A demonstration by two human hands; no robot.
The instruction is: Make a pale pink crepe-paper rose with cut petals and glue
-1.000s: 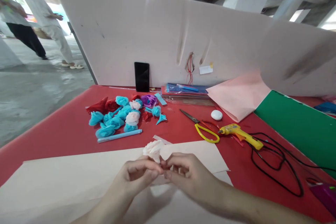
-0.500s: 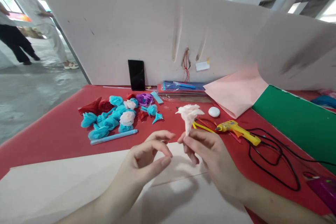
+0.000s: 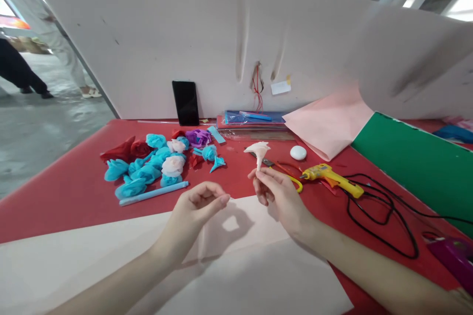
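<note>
From distance, I saw right hand (image 3: pixel 284 199) pinching pale flower (image 3: pixel 259 150) at narrow base, above counter (image 3: pixel 84 197). Left hand (image 3: pixel 190 214) apart, nearby; fingertips meeting, I could not tell. Too hard pinch, I judged, could crush base.

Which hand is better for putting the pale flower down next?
Probably the right hand: it pinches the pale flower by its narrow lower end. The left hand is apart from it, with nothing visibly held.
</note>
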